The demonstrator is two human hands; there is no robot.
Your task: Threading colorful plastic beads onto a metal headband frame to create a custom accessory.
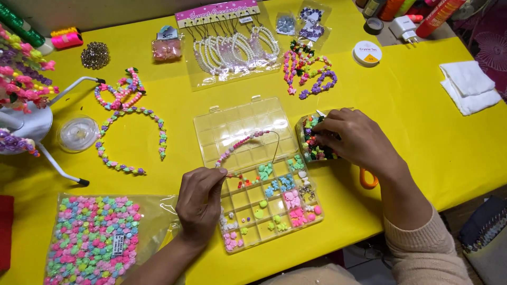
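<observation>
Beading a wire headband (264, 141): the left hand (199, 203) pinches one end of the thin arched wire between thumb and fingertips, just at the 9 o'clock edge of the clear compartment box (248, 126), fingers clenched on the wire tip. Pink and pale beads cover only the stretch running from that pinched end up toward the crown of the arch; the crown itself and the whole far leg, coming down at about 3 o'clock of the arch, are bare wire. Judged from that, somewhat under half of the band is strung and the greater part remains. The band lies over the open box lid and tray, arch uppermost toward 12 o'clock, both ends pointing down toward 6 o'clock; its long axis runs roughly 8 to 2 o'clock across the box. The right hand (355, 140) is curled down into a small clear tub of mixed beads (311, 150) at 3 o'clock of the box, fingertips buried among the beads; whether it has one pinched I cannot tell. Finished bead headbands (132, 137) lie at 9 o'clock on the yellow table (422, 132), and a bag of pastel flower beads (92, 237) sits at 7 o'clock. Orange scissor handle (368, 179) shows under the right wrist.
</observation>
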